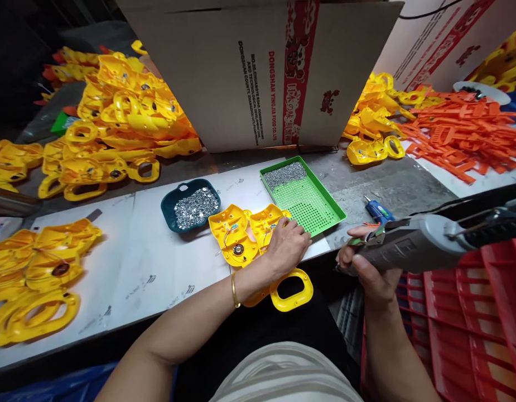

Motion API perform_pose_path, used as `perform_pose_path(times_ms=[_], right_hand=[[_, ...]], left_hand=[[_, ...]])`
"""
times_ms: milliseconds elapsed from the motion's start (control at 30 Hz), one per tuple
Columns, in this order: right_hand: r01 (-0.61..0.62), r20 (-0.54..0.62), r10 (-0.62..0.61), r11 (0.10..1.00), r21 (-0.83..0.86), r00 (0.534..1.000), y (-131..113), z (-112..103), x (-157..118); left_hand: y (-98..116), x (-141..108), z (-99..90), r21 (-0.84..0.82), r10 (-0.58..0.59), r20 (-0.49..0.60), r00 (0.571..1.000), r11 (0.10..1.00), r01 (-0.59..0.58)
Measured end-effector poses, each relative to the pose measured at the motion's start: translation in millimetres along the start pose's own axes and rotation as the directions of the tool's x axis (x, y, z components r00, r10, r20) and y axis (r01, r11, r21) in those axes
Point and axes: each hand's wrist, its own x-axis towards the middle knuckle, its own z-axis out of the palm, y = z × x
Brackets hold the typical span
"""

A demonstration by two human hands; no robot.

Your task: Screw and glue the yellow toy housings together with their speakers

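Two yellow plastic shells (235, 237) lie side by side at the table's front edge, their inner sides up, with wires and a round part inside the left one. My left hand (289, 245) rests over the right shell, its fingers bent down on the shell's upper right part; the fingertips are partly hidden. A yellow loop handle (310, 287) sticks out below my wrist, over the edge. To the right, my right hand (372, 273) is wrapped round a grey power screwdriver (412, 245) with a cable at its back end.
A dark green tray (168, 215) of small metal parts and a green perforated tray (331, 206) of screws stand behind the shells. A blue tool (379, 211) lies at right. Yellow shells are piled left, orange parts (458, 134) right. A large carton (258, 72) stands behind.
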Motion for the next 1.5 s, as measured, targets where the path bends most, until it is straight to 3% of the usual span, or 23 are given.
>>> perform_pose_path(times_ms=[167, 267, 333, 467, 667, 833, 1000, 1233, 1333, 1433, 1500], right_hand=[[-0.003, 0.012, 0.002, 0.998, 0.061, 1.0, -3, 1, 6], [-0.003, 0.0, 0.003, 0.997, 0.08, 1.0, -3, 2, 9], [-0.002, 0.007, 0.002, 0.997, 0.083, 1.0, -3, 3, 11], [0.017, 0.008, -0.018, 0.997, 0.075, 1.0, -5, 8, 12], [-0.008, 0.03, 0.006, 0.997, 0.079, 1.0, -9, 17, 12], [-0.06, 0.06, 0.054, 0.993, 0.1, 0.997, -7, 23, 12], [-0.039, 0.079, 0.034, 0.997, 0.067, 0.996, -6, 30, 16], [-0.042, 0.118, 0.033, 0.996, 0.074, 0.992, -9, 32, 15], [-0.051, 0.125, 0.043, 0.997, 0.063, 0.991, -11, 30, 13], [-0.038, 0.106, 0.029, 0.996, 0.084, 0.994, -9, 26, 12], [-0.028, 0.089, 0.021, 0.996, 0.083, 0.996, -7, 24, 13]], left_hand=[[-9, -62, -17.4, 0.027, -0.075, -0.137, 0.988, 0.996, 0.08], [-23, -96, -11.4, 0.062, -0.146, -0.122, 0.982, 0.986, 0.154], [-34, -105, -3.4, 0.079, -0.173, -0.095, 0.98, 0.98, 0.18], [-48, -96, 4.7, 0.086, -0.207, -0.062, 0.976, 0.974, 0.212], [-55, -81, -0.3, 0.11, -0.17, -0.036, 0.985, 0.979, 0.173], [-60, -88, -3.1, 0.067, -0.068, 0.026, 0.997, 0.996, 0.066], [-65, -95, -1.9, 0.01, 0.066, 0.017, 0.998, 0.998, -0.066], [-69, -85, -0.6, 0.073, -0.099, -0.033, 0.995, 0.992, 0.102], [-71, -86, -9.3, 0.069, -0.036, -0.123, 0.992, 0.997, 0.045], [-101, -90, -27.4, 0.032, -0.097, -0.353, 0.931, 0.993, 0.116], [-139, -90, -39.7, -0.014, -0.304, -0.473, 0.827, 0.941, 0.338]])
